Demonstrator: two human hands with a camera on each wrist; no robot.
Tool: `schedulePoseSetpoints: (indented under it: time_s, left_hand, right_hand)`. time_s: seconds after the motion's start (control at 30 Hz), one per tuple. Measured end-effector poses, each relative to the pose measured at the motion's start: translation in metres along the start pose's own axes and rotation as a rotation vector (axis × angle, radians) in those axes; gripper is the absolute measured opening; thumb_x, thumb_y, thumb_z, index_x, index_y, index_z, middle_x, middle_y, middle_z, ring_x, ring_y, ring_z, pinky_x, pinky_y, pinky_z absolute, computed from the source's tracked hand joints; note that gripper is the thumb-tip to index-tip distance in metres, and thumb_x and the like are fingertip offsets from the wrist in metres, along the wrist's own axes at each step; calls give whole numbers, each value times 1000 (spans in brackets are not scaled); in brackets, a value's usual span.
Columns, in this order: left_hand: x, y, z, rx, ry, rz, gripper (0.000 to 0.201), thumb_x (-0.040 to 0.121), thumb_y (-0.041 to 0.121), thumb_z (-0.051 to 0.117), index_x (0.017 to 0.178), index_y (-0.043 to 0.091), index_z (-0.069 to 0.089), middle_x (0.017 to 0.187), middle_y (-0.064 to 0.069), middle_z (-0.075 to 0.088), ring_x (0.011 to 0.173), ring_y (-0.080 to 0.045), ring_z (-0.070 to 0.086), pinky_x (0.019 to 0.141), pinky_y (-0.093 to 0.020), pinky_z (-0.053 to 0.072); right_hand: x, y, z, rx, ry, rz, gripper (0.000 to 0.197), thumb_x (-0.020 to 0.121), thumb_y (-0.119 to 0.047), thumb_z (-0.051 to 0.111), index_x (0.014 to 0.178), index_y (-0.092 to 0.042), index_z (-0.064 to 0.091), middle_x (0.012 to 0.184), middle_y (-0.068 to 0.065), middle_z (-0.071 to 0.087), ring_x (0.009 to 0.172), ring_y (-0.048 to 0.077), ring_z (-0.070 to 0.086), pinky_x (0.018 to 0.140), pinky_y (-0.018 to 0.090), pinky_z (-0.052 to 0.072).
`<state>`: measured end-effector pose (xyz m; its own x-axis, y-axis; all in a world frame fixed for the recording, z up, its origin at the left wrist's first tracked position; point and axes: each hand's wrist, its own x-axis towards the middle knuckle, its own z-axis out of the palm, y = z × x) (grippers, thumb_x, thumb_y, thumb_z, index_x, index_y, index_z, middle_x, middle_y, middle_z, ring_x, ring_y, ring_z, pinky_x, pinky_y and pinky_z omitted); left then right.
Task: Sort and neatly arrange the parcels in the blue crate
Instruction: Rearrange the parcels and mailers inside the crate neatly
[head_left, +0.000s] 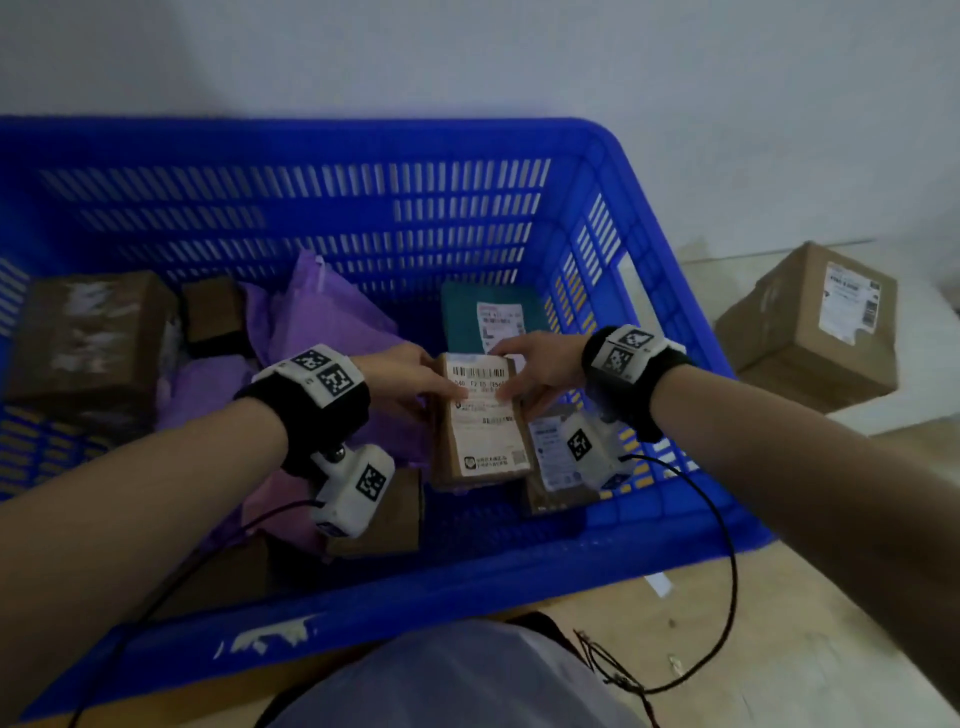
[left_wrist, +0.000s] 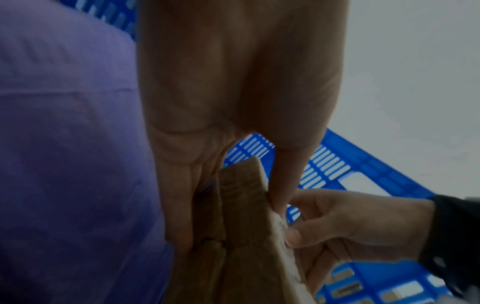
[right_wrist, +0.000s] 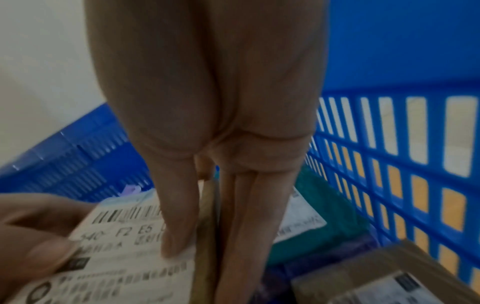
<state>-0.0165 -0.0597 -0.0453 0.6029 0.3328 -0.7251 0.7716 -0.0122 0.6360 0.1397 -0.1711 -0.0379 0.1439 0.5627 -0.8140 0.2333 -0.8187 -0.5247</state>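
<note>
Over the middle of the blue crate (head_left: 467, 582) both hands hold a flat brown parcel (head_left: 480, 426) with a white shipping label. My left hand (head_left: 410, 376) grips its left edge, thumb on the label and fingers underneath; the same box edge (left_wrist: 241, 207) shows in the left wrist view. My right hand (head_left: 535, 374) pinches the right edge, thumb (right_wrist: 179, 226) on the label (right_wrist: 124, 257), fingers behind. Purple mailer bags (head_left: 322, 332), a teal bag (head_left: 462, 317) and brown boxes (head_left: 88, 343) lie in the crate.
Another labelled brown box (head_left: 556, 462) sits under my right wrist near the crate's right wall (right_wrist: 389, 164). A small box (head_left: 384, 519) lies below my left wrist. Outside the crate, a cardboard box (head_left: 815, 322) rests on the floor at the right.
</note>
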Motion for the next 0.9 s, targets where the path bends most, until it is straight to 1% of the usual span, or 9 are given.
schedulePoseSetpoints:
  time_s: [0.13,0.2,0.33,0.43,0.53,0.67,0.73,0.8,0.9]
  left_hand:
    - [11,-10,11,173,-60,2,30,87,22,65,110,4,61,105,-6,62,96,-21,59,82,-30,49]
    - [14,-13,12,290,-84,24,36,89,26,63,117,5,61,110,-5,60,102,-19,56,86,-27,44]
    - [24,-22,18,406,-128,42,43,89,30,61,124,5,59,123,-7,61,113,-22,57,98,-29,43]
    - [33,-29,27,448,-176,78,41,90,28,61,125,6,58,126,-9,62,116,-25,58,101,-32,43]
    - [39,-36,34,507,-192,104,41,90,23,62,122,0,58,124,-16,62,114,-28,58,91,-30,44]
    - [44,-39,33,539,-226,136,39,89,24,62,119,-1,59,121,-17,63,97,-18,55,82,-24,38]
    - [44,-38,32,572,-238,148,39,89,26,61,119,0,58,121,-15,64,99,-21,57,83,-24,39]
    - [45,-39,32,609,-275,155,41,89,26,62,122,1,57,124,-13,62,111,-26,58,89,-27,41]
    - [45,-39,37,727,-331,187,45,88,31,63,122,2,59,125,-13,63,112,-25,58,94,-29,44]
  right_hand:
    - [13,9,9,-62,-50,68,58,85,-2,66,136,-18,41,99,13,66,86,32,68,72,41,60]
    - [18,14,12,-50,-58,99,61,85,1,65,138,-17,39,97,13,64,87,35,66,68,41,60]
    - [20,20,12,-102,-72,122,56,85,1,65,134,-14,43,104,20,63,92,38,64,67,44,57]
    - [22,27,15,-132,-60,128,52,84,2,65,131,-9,47,107,20,63,76,33,65,63,40,58]
    - [27,32,21,-198,-48,115,48,83,0,68,127,-9,51,121,18,59,70,23,65,60,35,60]
    - [29,29,20,-273,-58,98,48,83,-3,69,126,-9,51,126,18,57,82,29,66,63,38,59]
    - [30,28,19,-298,-76,99,47,83,-2,68,126,-7,51,124,21,58,78,29,66,62,37,59]
    - [30,27,19,-315,-105,119,43,85,0,65,125,-6,51,116,23,62,68,24,65,57,33,59]
    - [29,27,22,-362,-109,138,40,87,-1,63,126,-5,53,80,12,65,57,15,64,50,27,57]
